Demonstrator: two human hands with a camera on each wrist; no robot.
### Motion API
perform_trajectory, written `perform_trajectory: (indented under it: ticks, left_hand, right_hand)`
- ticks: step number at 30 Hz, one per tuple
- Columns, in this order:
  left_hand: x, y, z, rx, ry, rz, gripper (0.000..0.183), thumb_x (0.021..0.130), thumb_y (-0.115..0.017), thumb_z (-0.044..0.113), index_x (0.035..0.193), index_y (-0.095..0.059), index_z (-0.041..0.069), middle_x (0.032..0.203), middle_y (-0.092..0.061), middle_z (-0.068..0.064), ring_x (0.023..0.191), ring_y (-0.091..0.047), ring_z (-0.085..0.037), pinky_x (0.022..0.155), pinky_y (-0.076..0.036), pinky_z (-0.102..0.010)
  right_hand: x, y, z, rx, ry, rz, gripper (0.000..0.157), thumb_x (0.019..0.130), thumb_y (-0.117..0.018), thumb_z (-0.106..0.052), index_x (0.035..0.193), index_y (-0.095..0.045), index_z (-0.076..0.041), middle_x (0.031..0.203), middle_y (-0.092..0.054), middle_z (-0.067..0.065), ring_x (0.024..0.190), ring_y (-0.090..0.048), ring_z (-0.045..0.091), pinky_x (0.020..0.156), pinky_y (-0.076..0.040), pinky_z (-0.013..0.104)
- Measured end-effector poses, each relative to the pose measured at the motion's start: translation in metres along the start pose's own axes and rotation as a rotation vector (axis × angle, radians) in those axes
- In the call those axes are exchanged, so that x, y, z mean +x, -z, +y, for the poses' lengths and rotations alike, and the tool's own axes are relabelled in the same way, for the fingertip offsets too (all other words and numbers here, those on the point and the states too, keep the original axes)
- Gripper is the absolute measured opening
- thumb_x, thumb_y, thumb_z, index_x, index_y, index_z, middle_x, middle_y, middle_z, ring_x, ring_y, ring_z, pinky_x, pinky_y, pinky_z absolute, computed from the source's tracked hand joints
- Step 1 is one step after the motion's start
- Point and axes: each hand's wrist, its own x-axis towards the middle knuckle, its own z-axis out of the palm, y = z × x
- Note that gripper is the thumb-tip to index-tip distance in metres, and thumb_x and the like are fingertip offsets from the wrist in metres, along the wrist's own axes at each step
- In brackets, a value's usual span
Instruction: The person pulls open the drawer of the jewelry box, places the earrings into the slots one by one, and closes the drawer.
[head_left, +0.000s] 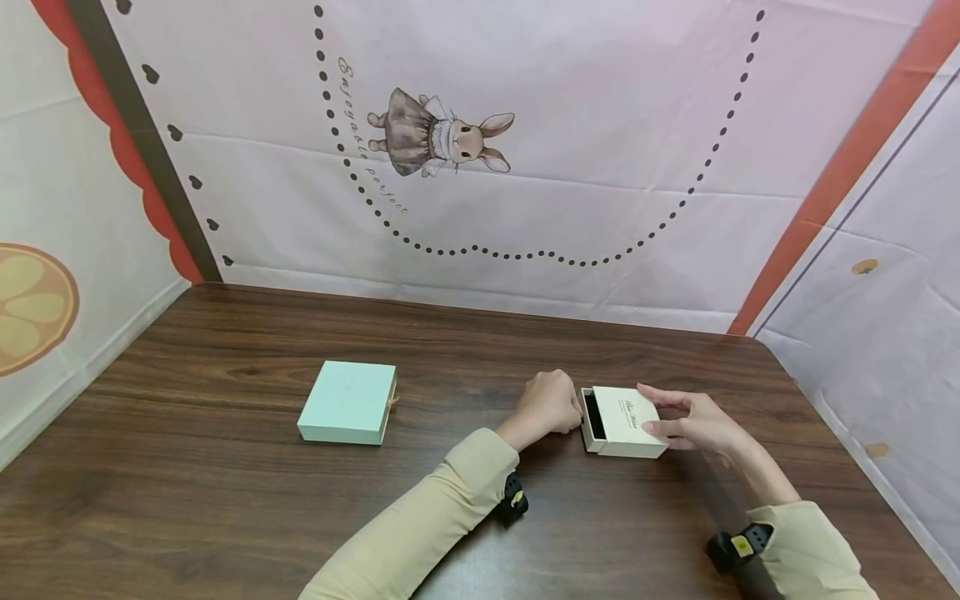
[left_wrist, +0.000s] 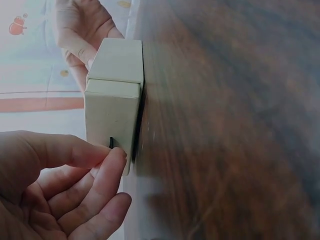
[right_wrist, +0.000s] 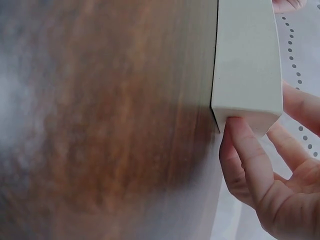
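A cream drawer-style gift box (head_left: pixel 617 421) with dark lettering lies on the right part of the table. Its inner drawer (left_wrist: pixel 112 112) sticks out a little on the left, showing a strip of dark interior. My left hand (head_left: pixel 553 402) pinches the short black pull tab (left_wrist: pixel 111 142) on the drawer's front between thumb and forefinger. From the other end, my right hand (head_left: pixel 701 423) holds the box's outer sleeve (right_wrist: pixel 247 60). One right fingertip rests at the far corner and the thumb lies on the top, while other fingertips press the end face.
A mint-green box (head_left: pixel 348 402) with a small ribbon tab on its right side stands left of my hands. The brown wooden table (head_left: pixel 225 500) meets a printed cloth (head_left: pixel 600 125) with a rabbit picture at the back. More cloth hangs at both sides.
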Motion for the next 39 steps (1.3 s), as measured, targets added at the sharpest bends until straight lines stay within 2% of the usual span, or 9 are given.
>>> perform_trajectory:
  ticks: [3, 10, 16, 19, 27, 30, 35, 39]
  left_hand:
    - [-0.001, 0.001, -0.001, -0.002, 0.000, -0.008, 0.024, 0.071, -0.063, 0.004, 0.054, -0.069, 0.020, 0.044, -0.056, 0.010, 0.045, -0.051, -0.005, 0.074, -0.047, -0.023]
    - [-0.002, 0.005, -0.004, -0.015, 0.008, -0.025, 0.026, 0.072, -0.062, 0.003, 0.052, -0.068, 0.018, 0.043, -0.054, 0.010, 0.044, -0.051, -0.007, 0.060, -0.043, -0.021]
    - [-0.004, 0.009, -0.008, 0.018, -0.022, -0.014, 0.026, 0.071, -0.062, 0.004, 0.050, -0.067, 0.018, 0.041, -0.054, 0.010, 0.046, -0.051, -0.005, 0.065, -0.045, -0.021]
    - [-0.004, 0.010, -0.009, 0.012, -0.020, -0.017, 0.025, 0.071, -0.063, 0.004, 0.051, -0.068, 0.019, 0.042, -0.055, 0.010, 0.047, -0.050, -0.005, 0.063, -0.044, -0.020]
    - [-0.008, 0.012, -0.012, -0.031, 0.019, -0.019, 0.024, 0.072, -0.062, 0.004, 0.053, -0.069, 0.017, 0.040, -0.052, 0.009, 0.035, -0.051, -0.011, 0.038, -0.040, -0.020]
    - [-0.009, 0.014, -0.012, -0.028, 0.019, -0.016, 0.025, 0.072, -0.060, 0.003, 0.053, -0.068, 0.018, 0.040, -0.051, 0.009, 0.035, -0.053, -0.013, 0.033, -0.039, -0.020]
    - [-0.011, 0.016, -0.014, -0.023, 0.018, -0.016, 0.026, 0.072, -0.060, 0.003, 0.051, -0.067, 0.017, 0.038, -0.050, 0.009, 0.034, -0.053, -0.013, 0.033, -0.038, -0.019]
    - [-0.013, 0.018, -0.015, -0.013, 0.008, -0.005, 0.027, 0.071, -0.058, 0.002, 0.049, -0.065, 0.016, 0.036, -0.047, 0.009, 0.030, -0.047, -0.009, 0.034, -0.039, -0.019]
  right_hand:
    - [0.000, 0.000, 0.000, 0.005, -0.001, 0.000, 0.075, 0.078, -0.071, -0.025, 0.140, -0.032, -0.007, 0.135, -0.037, 0.026, 0.084, -0.052, 0.006, 0.068, -0.051, 0.026]
    - [0.000, 0.000, 0.000, -0.001, -0.010, 0.003, 0.075, 0.078, -0.071, -0.025, 0.140, -0.032, -0.007, 0.134, -0.037, 0.026, 0.086, -0.051, 0.008, 0.069, -0.051, 0.026]
    - [0.001, 0.000, 0.000, 0.010, -0.006, 0.005, 0.076, 0.077, -0.072, -0.024, 0.139, -0.032, -0.006, 0.131, -0.035, 0.027, 0.087, -0.050, 0.010, 0.068, -0.051, 0.026]
    - [0.000, 0.000, 0.000, 0.011, -0.005, 0.006, 0.076, 0.077, -0.072, -0.024, 0.139, -0.032, -0.006, 0.130, -0.034, 0.027, 0.087, -0.050, 0.011, 0.068, -0.051, 0.026]
    - [0.000, 0.000, 0.001, 0.003, -0.024, 0.004, 0.075, 0.078, -0.071, -0.026, 0.140, -0.031, -0.007, 0.135, -0.034, 0.028, 0.090, -0.050, 0.014, 0.070, -0.051, 0.028]
    - [0.000, 0.001, 0.002, -0.007, -0.023, 0.001, 0.074, 0.079, -0.070, -0.026, 0.140, -0.032, -0.008, 0.136, -0.035, 0.028, 0.090, -0.051, 0.012, 0.071, -0.052, 0.028]
    - [0.000, 0.001, 0.002, -0.010, -0.020, 0.001, 0.074, 0.079, -0.070, -0.026, 0.140, -0.031, -0.008, 0.133, -0.037, 0.027, 0.087, -0.051, 0.011, 0.069, -0.051, 0.027]
    - [0.001, 0.000, 0.002, -0.015, -0.017, 0.001, 0.074, 0.079, -0.070, -0.026, 0.140, -0.032, -0.008, 0.133, -0.036, 0.027, 0.087, -0.050, 0.012, 0.068, -0.052, 0.027]
